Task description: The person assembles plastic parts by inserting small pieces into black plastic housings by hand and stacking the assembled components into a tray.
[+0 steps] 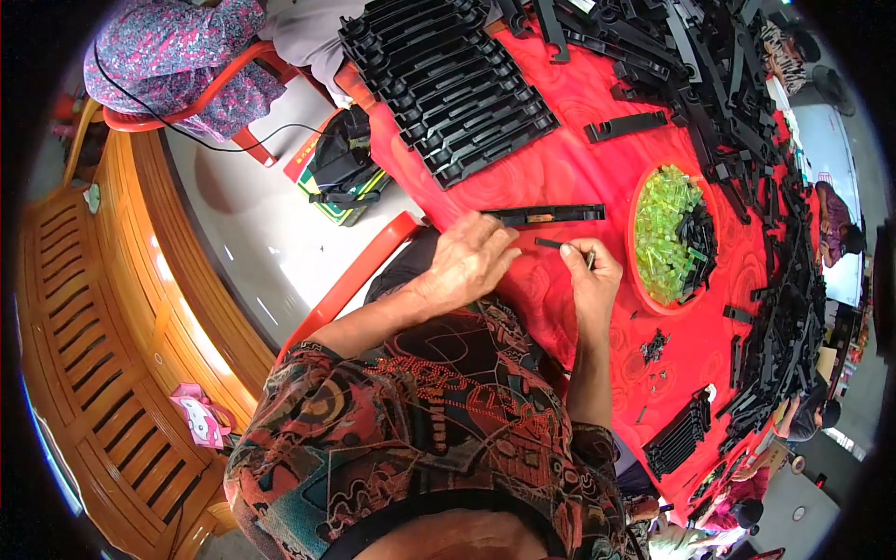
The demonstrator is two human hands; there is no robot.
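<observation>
On the red tablecloth (583, 173) in front of me lies a long narrow black plastic bar (569, 214) with a small copper-coloured piece in its middle. The curled fingers of my left hand (469, 259) close over its left end, hiding that end. Just nearer to me, my right hand (595, 275) pinches a short flat black strip (548, 244) between thumb and finger. A second small object shows among the right fingers, too small to name. Beside this hand, to the right, stands an orange-red bowl (642, 293) of translucent yellow-green pieces and small black pieces.
A neat row of black bars (448, 93) lies at the far left of the table, with one loose bar (625, 126) nearby. Heaped black parts (779, 327) line the right side. Small dark bits (655, 346) lie below the bowl. A red chair (359, 266) stands at my left.
</observation>
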